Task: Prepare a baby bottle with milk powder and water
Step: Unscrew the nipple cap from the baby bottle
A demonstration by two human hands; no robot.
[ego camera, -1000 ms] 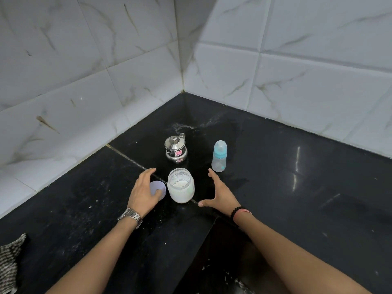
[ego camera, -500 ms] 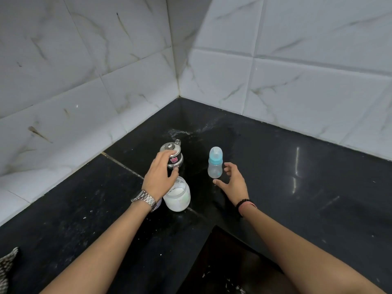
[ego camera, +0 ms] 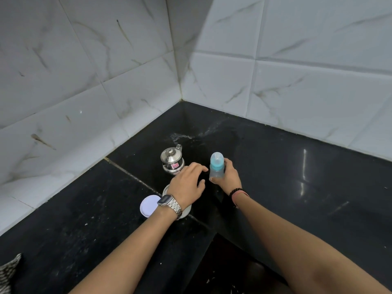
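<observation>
Gripping the baby bottle (ego camera: pixel 216 166) low on its clear body, your right hand (ego camera: pixel 228 177) holds it upright on the black counter (ego camera: pixel 297 166), its blue collar and translucent cap showing above your fingers. Your left hand (ego camera: pixel 187 184) hovers open and empty, fingers spread toward the bottle, over the powder jar (ego camera: pixel 186 210). The jar's white lid (ego camera: pixel 148 205) lies beside it, and a steel pot (ego camera: pixel 172 160) stands just behind.

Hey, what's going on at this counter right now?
A person is getting a baby bottle ready on a black counter. The right hand grips the capped bottle, and the left hand hovers open beside it, above an open powder jar. The jar's lid lies alongside, and a small steel pot stands behind, lid on.
</observation>
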